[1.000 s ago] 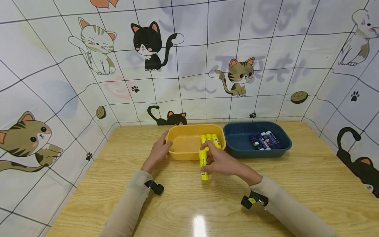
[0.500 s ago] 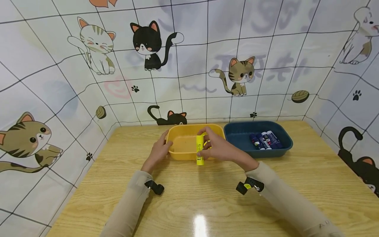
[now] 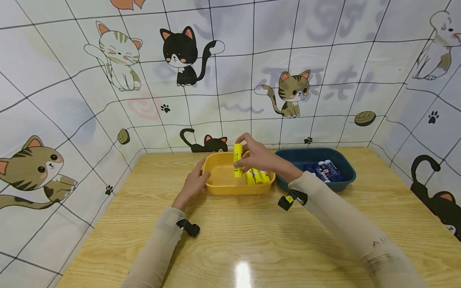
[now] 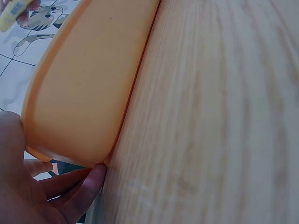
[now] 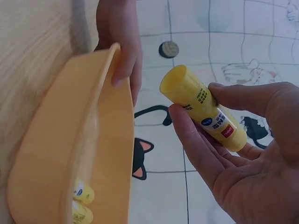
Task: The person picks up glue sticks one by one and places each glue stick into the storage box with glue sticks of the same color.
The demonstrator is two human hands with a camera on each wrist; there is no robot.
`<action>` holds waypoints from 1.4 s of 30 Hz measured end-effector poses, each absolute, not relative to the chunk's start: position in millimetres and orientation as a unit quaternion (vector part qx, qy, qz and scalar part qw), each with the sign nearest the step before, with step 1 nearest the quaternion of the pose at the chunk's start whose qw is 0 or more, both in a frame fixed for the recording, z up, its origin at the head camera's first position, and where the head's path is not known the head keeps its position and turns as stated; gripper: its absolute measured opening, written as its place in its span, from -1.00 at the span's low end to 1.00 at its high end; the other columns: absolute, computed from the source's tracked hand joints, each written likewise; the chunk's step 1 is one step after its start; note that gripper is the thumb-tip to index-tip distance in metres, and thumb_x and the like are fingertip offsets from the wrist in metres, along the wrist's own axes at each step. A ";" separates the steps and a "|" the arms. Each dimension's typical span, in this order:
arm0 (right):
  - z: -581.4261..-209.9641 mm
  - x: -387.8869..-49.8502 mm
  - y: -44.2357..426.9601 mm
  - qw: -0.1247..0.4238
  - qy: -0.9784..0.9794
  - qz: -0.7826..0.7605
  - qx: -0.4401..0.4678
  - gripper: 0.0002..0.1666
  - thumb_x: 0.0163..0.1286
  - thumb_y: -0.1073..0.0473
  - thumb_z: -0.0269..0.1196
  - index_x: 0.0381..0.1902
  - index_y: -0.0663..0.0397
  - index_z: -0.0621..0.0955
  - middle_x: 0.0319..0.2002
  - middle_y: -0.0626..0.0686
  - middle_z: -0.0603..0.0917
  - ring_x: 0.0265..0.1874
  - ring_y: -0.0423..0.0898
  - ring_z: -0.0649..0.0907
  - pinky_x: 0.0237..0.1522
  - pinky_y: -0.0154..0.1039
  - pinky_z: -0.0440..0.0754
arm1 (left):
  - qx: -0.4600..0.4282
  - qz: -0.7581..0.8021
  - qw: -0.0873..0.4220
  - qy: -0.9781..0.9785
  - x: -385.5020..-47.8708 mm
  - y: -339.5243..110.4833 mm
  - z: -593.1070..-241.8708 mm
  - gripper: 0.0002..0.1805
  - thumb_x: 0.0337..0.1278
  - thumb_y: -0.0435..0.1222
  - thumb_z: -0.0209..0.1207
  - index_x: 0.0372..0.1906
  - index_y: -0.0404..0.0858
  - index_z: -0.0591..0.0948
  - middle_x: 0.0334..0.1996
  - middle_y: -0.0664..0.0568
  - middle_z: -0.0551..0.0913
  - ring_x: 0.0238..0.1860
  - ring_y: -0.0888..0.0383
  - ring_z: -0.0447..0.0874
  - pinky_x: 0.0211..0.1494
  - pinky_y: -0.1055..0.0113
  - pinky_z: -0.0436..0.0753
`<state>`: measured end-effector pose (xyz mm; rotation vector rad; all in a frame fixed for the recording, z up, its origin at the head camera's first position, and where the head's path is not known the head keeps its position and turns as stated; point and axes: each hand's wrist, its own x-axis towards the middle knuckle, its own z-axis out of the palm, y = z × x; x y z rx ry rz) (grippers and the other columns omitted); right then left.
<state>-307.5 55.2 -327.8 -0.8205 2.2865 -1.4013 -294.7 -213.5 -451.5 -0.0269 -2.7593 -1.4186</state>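
A yellow glue stick (image 3: 237,161) is held nearly upright over the yellow-orange plastic bin (image 3: 225,190). My right hand (image 3: 260,158) pinches it between thumb and fingers, above the bin's bottom. Its printed label and one flat end show in the right wrist view. At the bin's left end my left hand (image 3: 194,183) grips the wall, the thumb over the rim and the fingers outside. More yellow glue sticks (image 3: 257,176) lie side by side in the bin's right part, partly below my right hand.
A dark blue bin (image 3: 341,185) stands against the yellow one on the right, with several dark blue, white-capped glue sticks (image 3: 325,171) in it. The wooden table (image 3: 216,240) meets a wall covering printed with cats (image 3: 234,100) behind both bins.
My right hand has lifted the glue stick from in front of the bin, moving it away from me and slightly left until above the bin. My left hand stays at the rim.
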 end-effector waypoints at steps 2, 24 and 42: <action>-326.8 -315.3 53.3 0.166 0.814 -0.482 -0.279 -0.15 0.36 0.30 0.39 0.41 0.03 0.15 0.06 0.33 0.57 -0.10 0.14 0.76 -0.18 -0.03 0.81 | -0.006 -0.459 0.016 -0.888 -294.6 -213.2 -451.8 -0.27 0.50 -0.16 -0.01 0.67 -0.05 0.10 0.20 -0.27 0.67 -0.08 0.01 0.74 -0.08 0.26 0.67; -342.8 -380.9 38.4 0.214 0.862 -0.385 -0.251 -0.29 0.35 0.36 0.39 0.31 0.08 0.28 -0.07 0.30 0.68 -0.16 0.15 0.78 -0.02 0.02 0.77 | 0.002 -0.455 0.018 -0.890 -296.2 -211.7 -452.3 -0.27 0.49 -0.13 -0.01 0.67 0.03 0.11 0.23 -0.22 0.66 0.01 -0.03 0.72 0.06 0.15 0.65; -375.1 -388.2 25.1 0.236 0.904 -0.284 -0.215 -0.18 0.34 0.29 0.43 0.41 0.16 0.24 0.17 0.30 0.51 -0.16 0.07 0.73 -0.07 -0.11 0.79 | 0.004 -0.456 0.016 -0.890 -294.1 -212.2 -452.1 -0.28 0.50 -0.13 -0.01 0.67 0.00 0.12 0.20 -0.23 0.67 -0.03 -0.02 0.72 0.01 0.19 0.64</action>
